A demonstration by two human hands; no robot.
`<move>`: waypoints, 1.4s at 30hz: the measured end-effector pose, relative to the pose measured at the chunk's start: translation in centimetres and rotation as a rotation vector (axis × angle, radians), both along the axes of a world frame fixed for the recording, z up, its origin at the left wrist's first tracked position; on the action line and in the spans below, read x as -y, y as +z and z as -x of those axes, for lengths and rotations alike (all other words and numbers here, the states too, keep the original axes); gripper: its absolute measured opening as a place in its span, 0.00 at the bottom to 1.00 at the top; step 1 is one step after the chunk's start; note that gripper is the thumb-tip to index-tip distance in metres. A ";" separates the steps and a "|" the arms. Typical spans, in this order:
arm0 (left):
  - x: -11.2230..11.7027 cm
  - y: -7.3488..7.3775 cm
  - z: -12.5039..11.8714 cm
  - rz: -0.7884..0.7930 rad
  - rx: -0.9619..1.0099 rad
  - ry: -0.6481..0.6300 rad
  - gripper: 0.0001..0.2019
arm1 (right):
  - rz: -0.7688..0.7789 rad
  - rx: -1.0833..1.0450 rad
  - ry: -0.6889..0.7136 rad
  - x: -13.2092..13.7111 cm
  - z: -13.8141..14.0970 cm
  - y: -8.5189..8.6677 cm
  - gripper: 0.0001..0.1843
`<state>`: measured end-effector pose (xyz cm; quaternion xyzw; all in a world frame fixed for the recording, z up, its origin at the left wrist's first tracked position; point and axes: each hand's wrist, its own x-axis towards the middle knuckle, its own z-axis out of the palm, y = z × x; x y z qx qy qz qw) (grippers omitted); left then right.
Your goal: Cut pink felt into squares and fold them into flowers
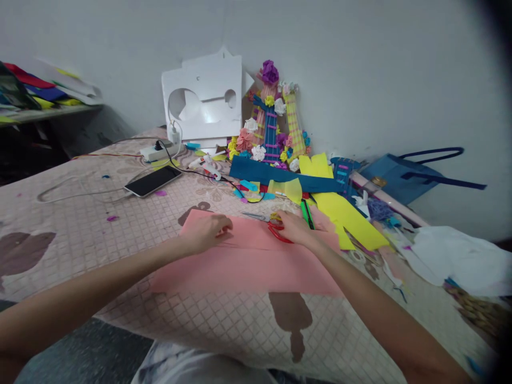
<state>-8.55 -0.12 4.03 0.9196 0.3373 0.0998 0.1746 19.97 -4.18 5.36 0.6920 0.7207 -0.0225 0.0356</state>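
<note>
A large sheet of pink paper (248, 269) lies in front of me, with a crease or edge running across it and a further pink layer behind. My left hand (208, 233) rests over its left part, fingers loosely curled and a little apart, nothing visible in them. My right hand (295, 226) has its fingers round the handles of red-handled scissors (278, 233) at the paper's far right. The blades point left and lie just over the far edge. Some of the right fingers are hidden. A green cutter knife (307, 214) lies just beyond the right hand.
A phone (152, 181) on a cable, a power strip (160, 152) and a glue gun (208, 166) lie left. Decorated paper figures (272, 128) and white foam board (208, 114) lean on the wall. Blue strip (280, 175), yellow paper (352, 218) and a blue bag (404, 178) lie right.
</note>
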 end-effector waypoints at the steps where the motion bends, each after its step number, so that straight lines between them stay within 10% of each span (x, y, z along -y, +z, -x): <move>1: -1.0 -0.1 0.1 -0.084 -0.022 0.055 0.10 | 0.002 0.008 -0.009 0.0 -0.2 0.0 0.19; 8: -6.8 -1.0 1.7 -0.057 -0.117 0.115 0.09 | 0.040 0.059 -0.058 0.6 -1.5 0.4 0.15; 19: -8.1 0.7 1.0 -0.008 0.041 0.138 0.09 | -0.072 0.125 -0.080 2.1 -3.9 3.1 0.15; 33: -17.6 6.4 -15.6 -0.327 0.130 0.236 0.13 | -0.211 0.202 -0.270 -7.9 -17.6 8.1 0.20; 37: -16.5 5.9 -19.0 -0.466 0.171 0.174 0.18 | -0.219 0.175 -0.289 -11.0 -20.3 7.3 0.24; 42: -13.3 3.5 -21.6 -0.150 -0.090 -0.051 0.21 | -0.239 0.171 -0.320 -13.3 -22.5 5.8 0.23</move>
